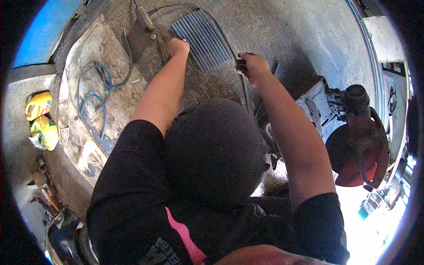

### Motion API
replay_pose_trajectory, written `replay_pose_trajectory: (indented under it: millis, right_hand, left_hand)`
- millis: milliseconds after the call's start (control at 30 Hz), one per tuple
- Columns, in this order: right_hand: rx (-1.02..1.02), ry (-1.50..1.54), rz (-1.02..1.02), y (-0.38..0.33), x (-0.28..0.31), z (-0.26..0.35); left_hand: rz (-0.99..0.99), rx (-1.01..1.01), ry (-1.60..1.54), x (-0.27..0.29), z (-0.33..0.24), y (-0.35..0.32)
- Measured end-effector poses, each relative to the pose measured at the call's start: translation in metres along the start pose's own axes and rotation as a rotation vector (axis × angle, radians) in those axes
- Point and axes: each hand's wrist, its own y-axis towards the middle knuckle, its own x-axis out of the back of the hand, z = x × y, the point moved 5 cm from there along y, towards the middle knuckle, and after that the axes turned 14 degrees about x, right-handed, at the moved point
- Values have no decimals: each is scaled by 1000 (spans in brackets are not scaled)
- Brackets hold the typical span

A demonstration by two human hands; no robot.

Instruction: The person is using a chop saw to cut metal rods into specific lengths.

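Head view, looking down over a black shirt: the right hand point(251, 67) is closed in a fist around one thin metal rod point(244, 90), which runs from the fist back toward the body, its lower end lost behind the dark bulk in the middle. The left hand point(178, 46) reaches farther out, fingers curled down onto the near-left edge of a flat bundle of grey rods point(203, 39) lying side by side on the concrete floor point(282, 35); whether it pinches one or only presses on them I cannot tell.

To the right stands a cut-off saw point(353, 132) with a reddish guard, near the right elbow. On the far left a worn board point(88, 88) carries a loop of blue hose point(99, 86), and beyond it lie yellow packets point(39, 119).

From where I stand, the worry is the single rod: held at one end only, it could whip or slide from the fist, and its hidden end sits close to the saw. The loose bundle could also roll apart if nudged sideways.
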Motion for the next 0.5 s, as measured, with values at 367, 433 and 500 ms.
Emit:
replay_pose_trajectory:
  millis: [367,433,500]
  right_hand:
    - [13,-20,-15,5,7,-5]
    - [19,-9,-4,6,7,-6]
    - [20,0,-5,5,8,-6]
  left_hand:
    - [26,-4,-9,-8,4,6]
    - [24,10,-14,-10,5,5]
    - [22,24,-21,-10,6,4]
